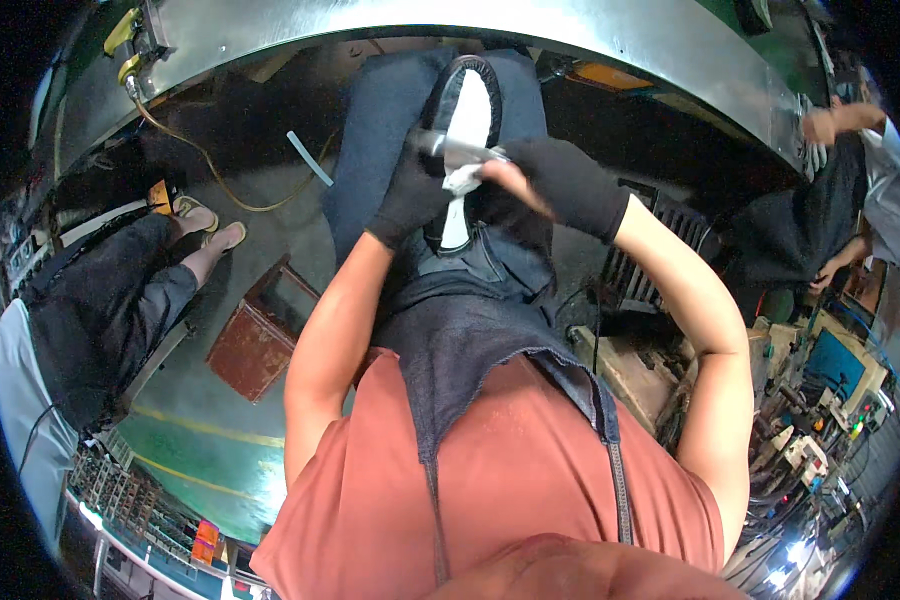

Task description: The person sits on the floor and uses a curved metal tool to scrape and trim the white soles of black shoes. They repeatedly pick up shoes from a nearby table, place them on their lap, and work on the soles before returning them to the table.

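Note:
A shoe [467, 110] with a white sole and black rim lies sole-up on my lap, over a dark denim apron [470, 330]. My left hand [410, 195], in a black glove, grips the shoe's left side. In a black fingerless glove, my right hand [560, 185] pinches a crumpled white cloth [462, 180] against the sole. A grey metal rod-like tool [460, 150] lies across the sole between both hands; I cannot tell which hand holds it.
A curved metal bench edge [530, 25] runs across the top. A seated person in sandals [205, 225] is at my left, near a rusty red box [255, 345]. Another person [850, 190] works at the right. Machines [835, 375] crowd the lower right. A yellow cable [220, 175] trails on the floor.

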{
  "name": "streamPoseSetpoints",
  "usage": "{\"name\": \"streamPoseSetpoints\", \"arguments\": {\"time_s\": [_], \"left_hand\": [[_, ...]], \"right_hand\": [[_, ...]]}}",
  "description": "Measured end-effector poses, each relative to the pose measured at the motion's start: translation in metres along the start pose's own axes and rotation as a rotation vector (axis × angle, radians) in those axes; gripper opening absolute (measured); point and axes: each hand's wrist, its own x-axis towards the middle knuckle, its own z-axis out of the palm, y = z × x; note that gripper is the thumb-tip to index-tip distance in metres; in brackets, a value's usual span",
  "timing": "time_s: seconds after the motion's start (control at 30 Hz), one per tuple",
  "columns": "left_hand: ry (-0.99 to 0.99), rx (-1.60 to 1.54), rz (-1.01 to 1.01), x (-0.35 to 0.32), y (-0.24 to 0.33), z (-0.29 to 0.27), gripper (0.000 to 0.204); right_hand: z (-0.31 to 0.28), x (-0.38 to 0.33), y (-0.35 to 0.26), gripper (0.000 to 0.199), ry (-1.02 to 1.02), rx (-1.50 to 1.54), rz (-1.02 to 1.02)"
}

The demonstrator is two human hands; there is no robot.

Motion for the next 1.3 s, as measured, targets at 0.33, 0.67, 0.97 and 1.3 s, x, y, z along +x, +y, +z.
{"name": "streamPoseSetpoints", "arguments": {"time_s": [0.33, 0.67, 0.97, 1.3], "left_hand": [[-0.106, 0.414, -0.539, 0.005, 0.017, -0.006, 0.072], [-0.108, -0.287, -0.246, -0.005, -0.024, -0.018, 0.093], [0.003, -0.503, -0.297, 0.152, 0.083, -0.067, 0.045], [-0.974, 0.540, -0.111, 0.269, 0.112, -0.199, 0.038]], "right_hand": [[-0.002, -0.016, -0.066, 0.032, 0.098, 0.017, -0.125], [0.047, -0.073, 0.029, 0.038, 0.037, 0.181, 0.330], [0.153, -0.072, 0.021, 0.051, 0.299, 0.448, 0.821], [0.103, -0.002, 0.102, 0.052, 0.113, 0.754, 0.932]]}}
